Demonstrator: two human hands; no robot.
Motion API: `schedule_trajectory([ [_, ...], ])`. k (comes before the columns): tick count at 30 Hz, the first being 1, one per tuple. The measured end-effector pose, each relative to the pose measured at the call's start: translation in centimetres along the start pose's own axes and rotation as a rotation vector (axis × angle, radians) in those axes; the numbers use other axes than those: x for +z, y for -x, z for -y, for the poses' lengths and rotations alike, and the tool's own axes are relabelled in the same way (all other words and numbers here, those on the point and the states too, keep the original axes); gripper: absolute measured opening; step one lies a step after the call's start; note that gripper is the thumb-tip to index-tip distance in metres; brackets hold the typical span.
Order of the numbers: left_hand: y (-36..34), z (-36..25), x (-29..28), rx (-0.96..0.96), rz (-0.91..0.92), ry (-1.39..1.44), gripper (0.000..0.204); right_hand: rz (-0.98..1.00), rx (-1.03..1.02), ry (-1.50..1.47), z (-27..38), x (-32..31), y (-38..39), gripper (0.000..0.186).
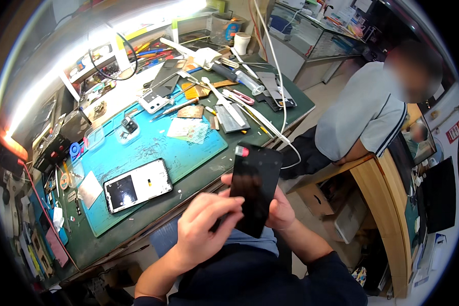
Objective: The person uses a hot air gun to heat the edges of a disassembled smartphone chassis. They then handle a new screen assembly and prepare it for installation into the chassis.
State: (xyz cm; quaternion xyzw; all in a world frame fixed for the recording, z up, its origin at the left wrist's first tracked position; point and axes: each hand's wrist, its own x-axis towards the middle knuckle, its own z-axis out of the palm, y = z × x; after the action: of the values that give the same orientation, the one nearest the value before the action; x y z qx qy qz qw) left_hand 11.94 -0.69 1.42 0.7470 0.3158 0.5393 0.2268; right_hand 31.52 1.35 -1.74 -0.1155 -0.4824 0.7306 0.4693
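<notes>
A black phone screen panel (258,176) with a small red and white tab at its top left corner is held up in front of me, past the bench edge. My right hand (279,210) grips it, thumb at the right edge and fingers passing behind to the left side. Against the lower left part of the panel, my left hand (203,222) has its fingers pinched together; whatever is between them is hidden. A phone housing (140,185), white inside with a dark rectangular battery area, lies on the blue work mat (194,159) to the left.
Tweezers, brushes and other tools crowd the bench's back, near a syringe (250,81) and a white cable (278,61). Small clear trays (126,133) stand on the mat. At right, a person (354,109) is beside a wooden counter (377,188). A bright lamp lights the upper left.
</notes>
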Motion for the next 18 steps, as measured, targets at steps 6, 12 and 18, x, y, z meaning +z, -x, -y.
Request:
schedule_trajectory([
  [6,-4.7,-1.2,-1.9,-0.044,-0.029,-0.286,0.046,0.171,0.290,-0.207,-0.3,-0.4,1.5,0.092],
  [12,-4.0,0.2,-1.7,-0.060,0.019,-0.214,0.038,0.160,0.355,-0.228,-0.2,0.4,1.9,0.096],
  [18,-3.5,0.4,-1.0,-0.063,-0.091,-0.268,0.030,0.148,0.370,-0.244,0.2,0.8,1.6,0.095],
])
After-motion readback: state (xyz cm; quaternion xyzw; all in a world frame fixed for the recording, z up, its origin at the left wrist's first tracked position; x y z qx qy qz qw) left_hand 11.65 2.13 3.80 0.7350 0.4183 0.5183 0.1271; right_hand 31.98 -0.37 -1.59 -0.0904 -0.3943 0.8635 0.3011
